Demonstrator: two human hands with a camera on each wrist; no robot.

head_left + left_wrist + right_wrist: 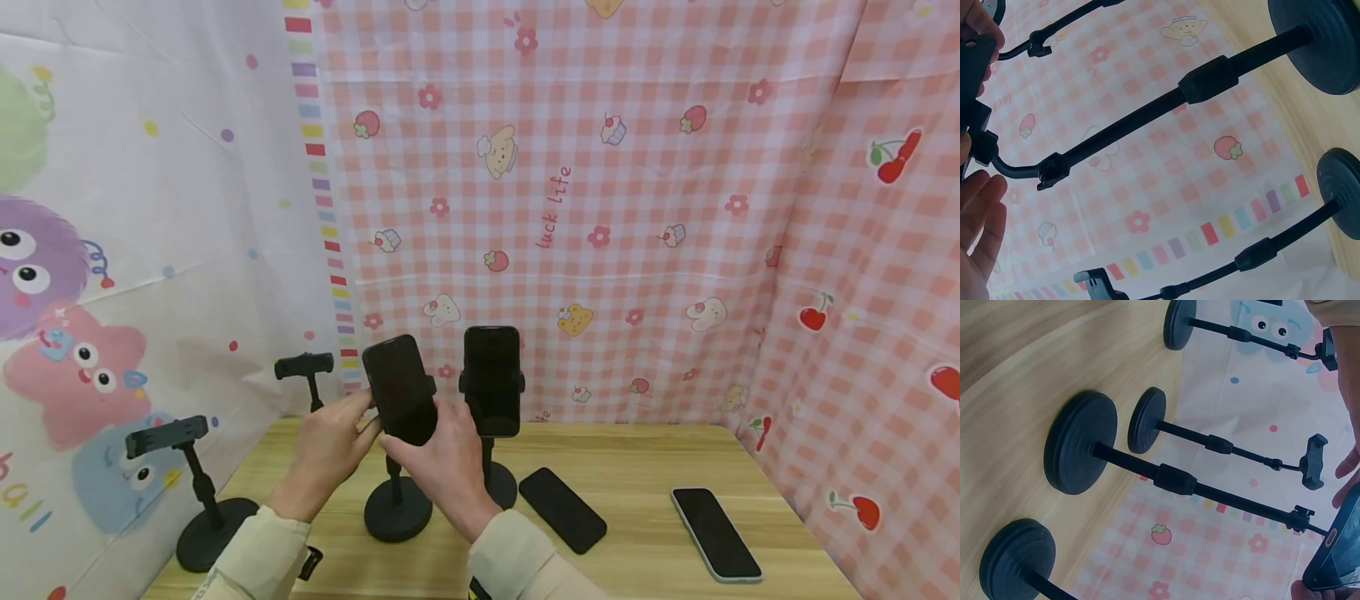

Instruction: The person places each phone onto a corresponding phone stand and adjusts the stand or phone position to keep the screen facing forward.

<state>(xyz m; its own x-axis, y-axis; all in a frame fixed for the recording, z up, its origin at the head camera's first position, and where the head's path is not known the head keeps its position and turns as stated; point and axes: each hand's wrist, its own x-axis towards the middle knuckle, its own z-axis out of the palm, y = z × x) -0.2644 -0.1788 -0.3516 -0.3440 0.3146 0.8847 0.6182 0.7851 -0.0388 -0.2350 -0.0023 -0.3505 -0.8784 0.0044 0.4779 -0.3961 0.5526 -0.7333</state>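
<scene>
A dark phone (pixel 401 387) stands tilted at the clamp of a black stand (pixel 397 510). My right hand (pixel 446 458) grips its lower right part, thumb across the front; in the right wrist view, fingertips (pixel 1319 591) show at one end of the phone (pixel 1341 540). At the phone's left edge is my left hand (pixel 330 446). The left wrist view shows this hand (pixel 982 228) with fairly straight fingers beside the clamp joint (pixel 984 145), one fingertip against the holder. How far the clamp's jaws reach round the phone is hidden.
Just right, another stand holds an upright phone (pixel 492 375). Two phones lie on the table, one black (pixel 562 509), one light-edged (pixel 716 533). Two stands with bare clamps are at left, one near (pixel 167 436), one farther back (pixel 303 365). Patterned cloth (pixel 600 183) hangs behind.
</scene>
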